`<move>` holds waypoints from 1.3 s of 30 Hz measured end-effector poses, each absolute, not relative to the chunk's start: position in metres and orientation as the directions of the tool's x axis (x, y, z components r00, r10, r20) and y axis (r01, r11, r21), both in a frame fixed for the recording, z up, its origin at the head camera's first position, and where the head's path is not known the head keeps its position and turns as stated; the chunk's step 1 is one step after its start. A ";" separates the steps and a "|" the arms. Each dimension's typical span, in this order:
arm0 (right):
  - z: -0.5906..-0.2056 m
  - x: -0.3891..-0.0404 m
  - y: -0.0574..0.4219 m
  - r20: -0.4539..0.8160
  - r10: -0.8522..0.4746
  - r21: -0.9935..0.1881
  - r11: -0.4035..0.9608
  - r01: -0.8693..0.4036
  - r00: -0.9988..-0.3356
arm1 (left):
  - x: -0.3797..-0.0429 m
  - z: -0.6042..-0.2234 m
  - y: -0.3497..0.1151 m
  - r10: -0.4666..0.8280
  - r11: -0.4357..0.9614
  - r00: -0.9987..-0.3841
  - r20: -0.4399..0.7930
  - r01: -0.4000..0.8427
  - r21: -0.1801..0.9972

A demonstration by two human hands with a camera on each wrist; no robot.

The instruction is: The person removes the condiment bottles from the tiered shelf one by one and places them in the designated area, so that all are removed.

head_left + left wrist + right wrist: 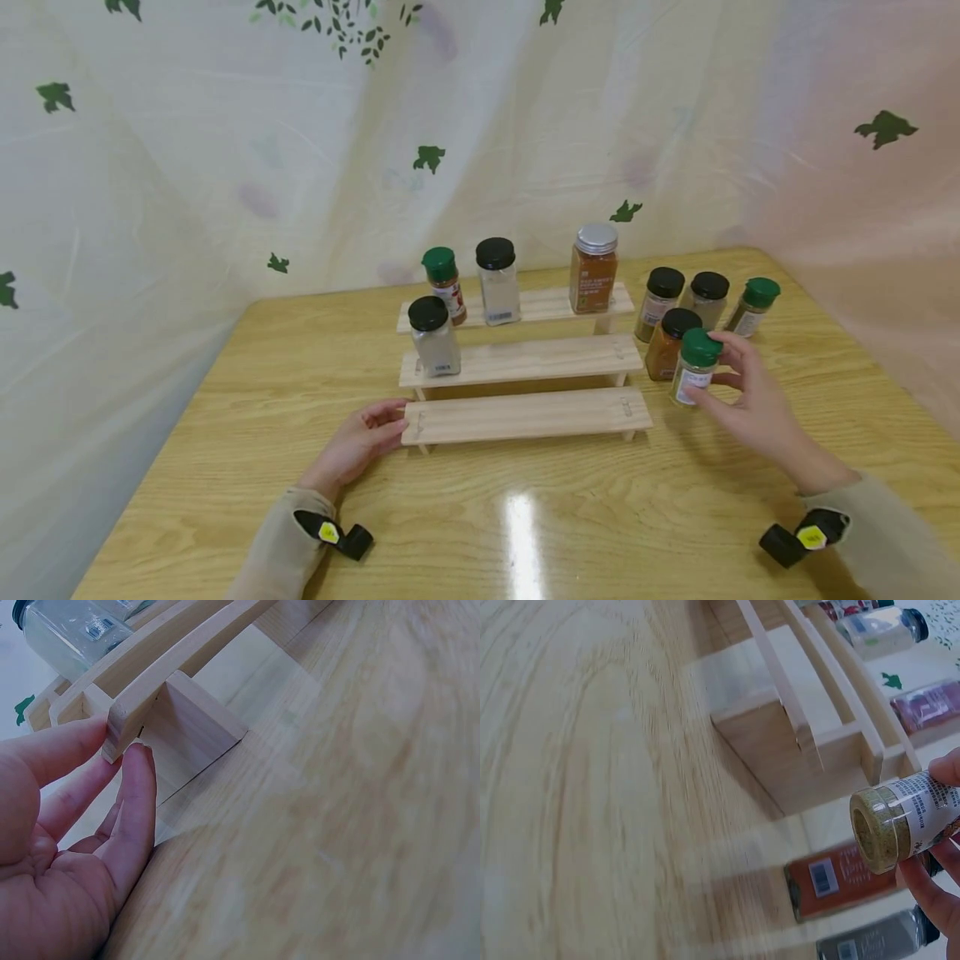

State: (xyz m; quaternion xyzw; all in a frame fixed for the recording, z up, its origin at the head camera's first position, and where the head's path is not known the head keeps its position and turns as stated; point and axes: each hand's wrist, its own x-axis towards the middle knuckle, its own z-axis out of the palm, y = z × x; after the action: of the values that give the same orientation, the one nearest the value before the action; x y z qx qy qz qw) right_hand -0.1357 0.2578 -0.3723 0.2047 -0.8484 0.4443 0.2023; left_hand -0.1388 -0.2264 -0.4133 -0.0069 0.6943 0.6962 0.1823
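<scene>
My right hand (pixel 752 406) grips a small spice jar (pixel 693 367) with a green cap and white label, thumb on one side and fingers on the other. In the right wrist view the jar (pixel 889 825) is tipped base-first to the camera, with yellowish-green powder inside, raised off the table. At the left end of a three-tier wooden rack (pixel 525 415), my left hand (pixel 356 446) pinches the lowest shelf's end. A clear jar (pixel 435 337) with a black cap stands on the middle tier. The top tier bears a green-capped jar (pixel 447 287), a black-capped jar (pixel 498 283) and a silver-capped red-orange jar (pixel 594 271).
Right of the rack stand an orange-brown jar (pixel 666 350), two more black-capped jars (pixel 655 308) (pixel 708 296) and a green-capped jar (pixel 752 310). They sit close together on the wooden table (pixel 585 517). A pale leaf-patterned curtain (pixel 337 167) hangs behind.
</scene>
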 end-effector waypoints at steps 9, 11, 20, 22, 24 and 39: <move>-0.381 -0.142 0.283 0.459 -0.106 -0.697 0.572 -0.432 -0.882 | -0.138 -0.416 -0.228 0.277 -0.008 -0.933 -0.231 -0.243 0.970; -0.382 -0.146 0.287 0.455 -0.097 -0.701 0.574 -0.424 -0.885 | -0.138 -0.417 -0.229 0.288 -0.020 -0.933 -0.218 -0.233 0.972; -0.388 -0.160 0.296 0.453 -0.052 -0.745 0.526 -0.410 -0.890 | -0.138 -0.417 -0.229 0.294 -0.036 -0.935 -0.196 -0.216 0.976; -0.388 -0.163 0.296 0.448 -0.053 -0.750 0.522 -0.407 -0.893 | -0.137 -0.416 -0.228 0.283 -0.025 -0.936 -0.208 -0.224 0.974; -0.389 -0.166 0.296 0.447 -0.045 -0.750 0.525 -0.402 -0.894 | -0.137 -0.414 -0.227 0.274 -0.016 -0.937 -0.218 -0.231 0.973; -0.393 -0.185 0.297 0.399 -0.017 -0.743 0.580 -0.334 -0.917 | -0.135 -0.411 -0.226 0.254 -0.001 -0.937 -0.239 -0.247 0.969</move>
State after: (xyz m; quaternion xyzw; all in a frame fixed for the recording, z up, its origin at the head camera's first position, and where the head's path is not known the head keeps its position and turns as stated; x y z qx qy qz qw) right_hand -0.1847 0.2972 -0.3933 0.1005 -0.8710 0.4470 0.1774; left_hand -0.1354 -0.2259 -0.4109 0.0025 0.6841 0.7076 0.1770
